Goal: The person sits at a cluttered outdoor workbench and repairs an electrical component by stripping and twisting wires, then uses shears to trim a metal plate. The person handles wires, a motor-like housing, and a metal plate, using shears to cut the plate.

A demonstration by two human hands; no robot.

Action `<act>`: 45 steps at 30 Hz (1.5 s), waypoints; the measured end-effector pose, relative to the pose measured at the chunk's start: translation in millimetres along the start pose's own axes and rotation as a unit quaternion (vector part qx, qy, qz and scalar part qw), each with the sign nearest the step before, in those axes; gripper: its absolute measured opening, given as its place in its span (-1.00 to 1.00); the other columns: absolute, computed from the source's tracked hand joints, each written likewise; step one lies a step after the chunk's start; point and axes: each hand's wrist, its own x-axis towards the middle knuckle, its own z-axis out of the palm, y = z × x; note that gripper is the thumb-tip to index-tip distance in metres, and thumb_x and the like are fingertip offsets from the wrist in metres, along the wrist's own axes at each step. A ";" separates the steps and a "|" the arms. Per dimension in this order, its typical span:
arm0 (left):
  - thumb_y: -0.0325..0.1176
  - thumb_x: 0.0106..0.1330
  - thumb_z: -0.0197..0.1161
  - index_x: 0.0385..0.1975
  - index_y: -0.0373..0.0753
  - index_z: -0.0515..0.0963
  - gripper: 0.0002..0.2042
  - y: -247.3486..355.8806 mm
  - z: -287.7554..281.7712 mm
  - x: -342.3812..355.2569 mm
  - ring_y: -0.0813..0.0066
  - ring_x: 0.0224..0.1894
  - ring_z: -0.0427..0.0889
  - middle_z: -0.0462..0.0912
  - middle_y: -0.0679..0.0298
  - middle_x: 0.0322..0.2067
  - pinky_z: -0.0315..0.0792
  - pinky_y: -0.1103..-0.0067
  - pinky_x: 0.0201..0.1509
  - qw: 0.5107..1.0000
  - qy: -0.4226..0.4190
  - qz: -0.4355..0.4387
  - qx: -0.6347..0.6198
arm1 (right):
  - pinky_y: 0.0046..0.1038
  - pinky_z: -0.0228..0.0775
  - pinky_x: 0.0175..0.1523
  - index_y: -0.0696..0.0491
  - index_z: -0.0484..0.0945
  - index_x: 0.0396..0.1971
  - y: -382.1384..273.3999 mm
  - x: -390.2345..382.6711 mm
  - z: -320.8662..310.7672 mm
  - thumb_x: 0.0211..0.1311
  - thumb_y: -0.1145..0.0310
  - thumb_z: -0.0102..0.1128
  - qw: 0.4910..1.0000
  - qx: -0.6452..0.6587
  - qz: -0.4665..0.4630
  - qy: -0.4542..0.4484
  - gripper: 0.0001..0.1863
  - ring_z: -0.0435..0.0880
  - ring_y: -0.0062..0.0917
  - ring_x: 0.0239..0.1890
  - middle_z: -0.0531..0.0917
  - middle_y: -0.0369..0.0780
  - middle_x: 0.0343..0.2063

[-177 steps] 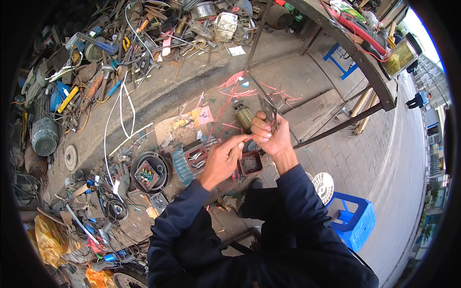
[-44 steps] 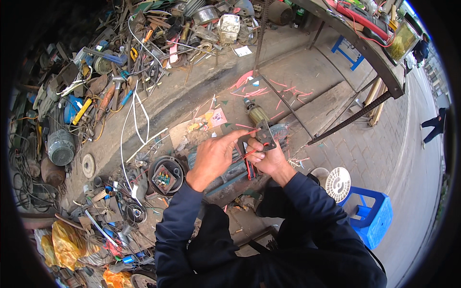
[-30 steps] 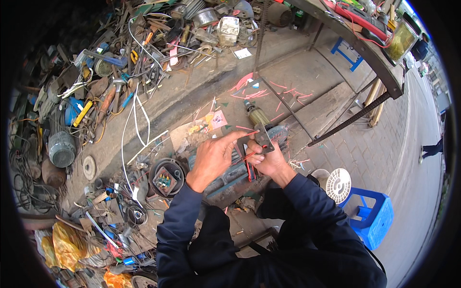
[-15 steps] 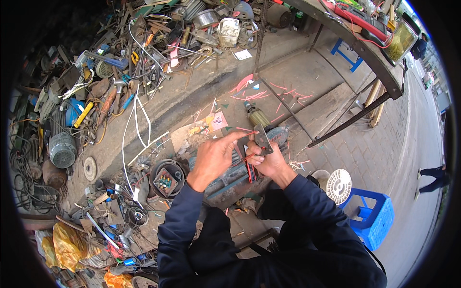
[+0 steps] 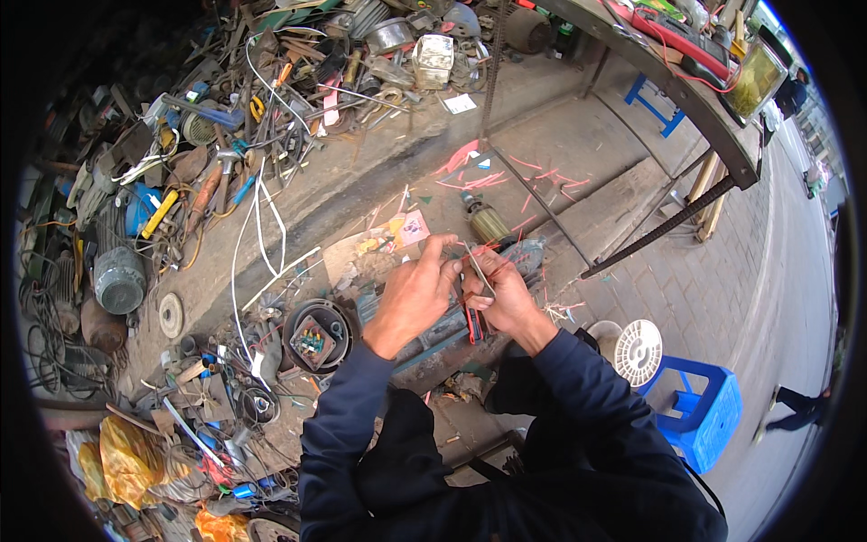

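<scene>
My right hand [image 5: 508,296] is closed round a small flat grey plate-like piece [image 5: 480,275], seen nearly edge-on, with thin red wires about it. My left hand [image 5: 414,303] is held close beside it, fingers bent, pinching at a short red wire [image 5: 464,245] by the piece's upper end; the fingertips partly hide the grip. Below the hands, a tool with red and black handles [image 5: 473,325] rests against a long grey metal body [image 5: 420,339]. Just beyond them lies a motor armature [image 5: 486,221] with a yellowish-green core.
Cut red sleeve pieces [image 5: 488,180] are strewn on the ground ahead. A round dark pan [image 5: 318,336] with small parts stands left. Scrap motors [image 5: 119,282] and tools crowd the left. A metal-framed table [image 5: 673,86] is upper right; a white spool [image 5: 638,351] and blue stool [image 5: 700,406] stand right.
My left hand has drawn down and closed in beside the right, its index finger now bent. The grey piece has turned from showing its face to nearly edge-on.
</scene>
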 end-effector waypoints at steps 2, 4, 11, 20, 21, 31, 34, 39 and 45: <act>-0.42 0.50 0.17 0.27 -0.22 0.34 -0.62 -1.4 2.9 0.0 -0.15 -0.34 0.70 0.67 -0.01 -0.45 0.48 0.20 -0.31 1.000 0.011 0.006 -0.018 | -0.64 0.12 -0.58 -0.01 0.52 -0.13 0.2 1.4 3.1 0.58 0.25 0.10 1.000 -0.005 -0.007 0.003 -0.86 0.29 -0.73 -0.65 0.61 -0.28 -0.43; -0.42 0.51 0.17 0.22 -0.25 0.34 -0.66 -2.5 5.9 -0.5 -0.14 -0.35 0.71 0.68 0.00 -0.44 0.48 0.20 -0.31 1.000 0.020 0.007 -0.022 | -0.65 0.12 -0.58 -0.01 0.52 -0.14 0.6 3.0 6.3 0.58 0.25 0.10 1.000 0.013 -0.005 -0.006 -0.86 0.32 -0.73 -0.62 0.60 -0.30 -0.44; -0.48 0.54 0.12 0.03 -0.27 0.38 -0.84 -4.2 13.8 -1.9 0.08 -0.38 0.75 0.71 0.08 -0.44 0.55 0.30 -0.29 0.995 0.035 0.020 -0.089 | -0.67 0.12 -0.58 -0.04 0.52 -0.16 0.3 3.5 14.6 0.60 0.23 0.08 0.999 0.045 0.013 0.001 -0.85 0.35 -0.73 -0.58 0.54 -0.34 -0.53; -0.53 0.45 0.30 -0.11 -0.33 0.55 -0.89 -22.0 18.9 3.4 0.55 -0.38 0.66 0.71 0.25 -0.38 0.51 0.57 -0.28 0.974 0.087 0.077 -0.196 | -0.66 0.07 -0.61 0.02 0.53 -0.16 -1.4 5.5 16.5 0.59 0.29 0.09 1.000 0.001 0.004 0.009 -0.86 0.23 -0.74 -0.71 0.51 -0.34 -0.57; -0.52 0.45 0.30 -0.11 -0.33 0.55 -0.89 -24.5 20.1 3.4 0.62 -0.37 0.63 0.70 0.30 -0.37 0.49 0.61 -0.28 0.966 0.074 0.053 -0.243 | -0.65 0.06 -0.62 0.03 0.54 -0.17 -1.6 5.9 17.4 0.58 0.29 0.11 1.000 -0.012 -0.008 0.019 -0.86 0.22 -0.74 -0.71 0.51 -0.34 -0.57; -0.53 0.49 0.27 -0.16 -0.26 0.57 -0.96 -55.6 24.6 -15.9 0.82 -0.43 0.47 0.56 0.51 -0.44 0.38 0.71 -0.39 0.916 0.056 -0.072 -0.391 | -0.65 0.03 -0.67 0.06 0.63 -0.22 -9.7 8.5 28.5 0.49 0.13 0.26 0.970 -0.235 0.021 0.059 -0.73 0.27 -0.78 -0.73 0.59 -0.32 -0.54; -0.54 0.48 0.25 -0.17 -0.27 0.58 -0.96 -63.5 24.8 -21.7 0.82 -0.42 0.47 0.59 0.50 -0.43 0.38 0.71 -0.41 0.914 0.057 -0.051 -0.398 | -0.64 0.14 -0.60 0.07 0.66 -0.17 -7.4 10.0 29.0 0.49 0.15 0.27 0.956 -0.288 0.037 0.045 -0.73 0.38 -0.78 -0.65 0.65 -0.31 -0.48; -0.53 0.42 0.33 -0.15 -0.31 0.59 -0.91 -71.4 20.6 -37.6 0.77 -0.35 0.55 0.63 0.46 -0.41 0.50 0.66 -0.29 0.939 0.059 -0.069 -0.331 | -0.60 0.40 -0.27 0.12 0.68 -0.11 8.0 17.8 26.3 0.49 0.26 0.29 0.932 -0.356 -0.068 0.020 -0.77 0.56 -0.76 -0.36 0.71 -0.37 -0.36; -0.45 0.35 0.45 -0.02 -0.35 0.60 -0.73 -77.9 2.3 -68.0 0.63 -0.14 0.61 0.70 0.32 -0.25 0.55 0.56 -0.01 0.965 0.035 -0.017 -0.260 | -0.58 0.40 -0.18 0.14 0.69 -0.19 24.7 21.8 19.4 0.47 0.30 0.31 0.912 -0.406 -0.062 0.002 -0.80 0.52 -0.77 -0.30 0.68 -0.43 -0.38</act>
